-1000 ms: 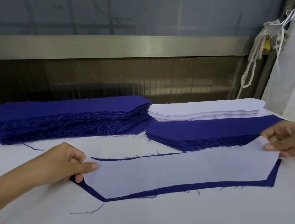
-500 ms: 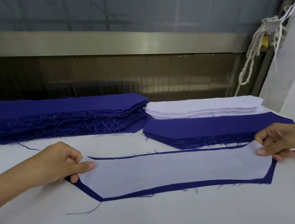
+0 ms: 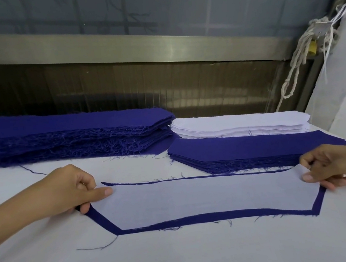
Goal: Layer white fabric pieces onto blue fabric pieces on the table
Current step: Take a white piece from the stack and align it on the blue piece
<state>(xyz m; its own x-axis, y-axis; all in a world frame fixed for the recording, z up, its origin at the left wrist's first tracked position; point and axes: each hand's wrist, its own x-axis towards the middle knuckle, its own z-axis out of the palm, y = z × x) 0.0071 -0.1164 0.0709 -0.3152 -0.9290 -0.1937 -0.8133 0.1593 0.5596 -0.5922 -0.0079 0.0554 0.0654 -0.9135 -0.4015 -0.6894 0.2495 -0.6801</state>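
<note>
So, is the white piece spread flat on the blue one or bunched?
Spread flat: white piece lies smooth on the blue piece, blue border showing; left hand and right hand pinch its ends.

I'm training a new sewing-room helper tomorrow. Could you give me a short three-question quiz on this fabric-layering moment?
1. True or false: the white piece lies on top of the blue piece.
2. The tall blue stack lies: A) at the far left of the table, B) at the far right, C) under the white piece.
3. How many hands pinch the white piece?

Key: 1 true. 2 A. 3 two: the left hand and the right hand, one at each end.
</note>
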